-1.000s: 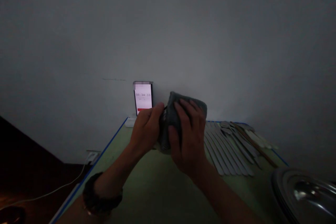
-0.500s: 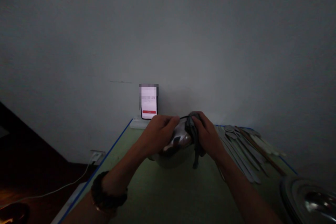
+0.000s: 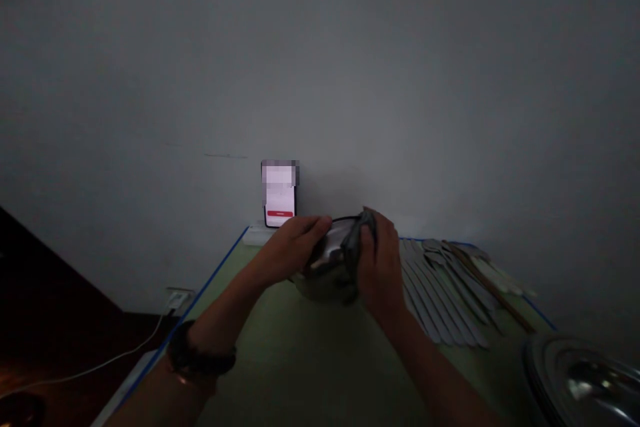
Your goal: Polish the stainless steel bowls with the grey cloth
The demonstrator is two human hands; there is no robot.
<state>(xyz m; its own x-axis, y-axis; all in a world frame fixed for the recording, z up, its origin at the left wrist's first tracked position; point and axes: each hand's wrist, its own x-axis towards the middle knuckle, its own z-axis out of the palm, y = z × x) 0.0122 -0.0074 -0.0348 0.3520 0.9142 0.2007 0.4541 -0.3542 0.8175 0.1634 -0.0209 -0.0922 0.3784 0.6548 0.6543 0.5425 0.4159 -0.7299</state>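
A shiny metal bowl is tilted above the green tabletop, with its rim toward the wall. My left hand is closed on the bowl's left side, thumb along the rim. A dark grey cloth covers the bowl's right edge. My right hand is closed round that cloth and presses it against the rim and side. Dim light and my fingers hide part of the bowl.
A lit phone leans on the wall behind. Several metal utensils and a brown wooden stick lie at the right. Shiny metal dishware is at the lower right. A white cable runs from a wall socket.
My right hand has turned and shifted left with the cloth, so its hanging end has drawn up against the bowl. My left hand still holds the rim.
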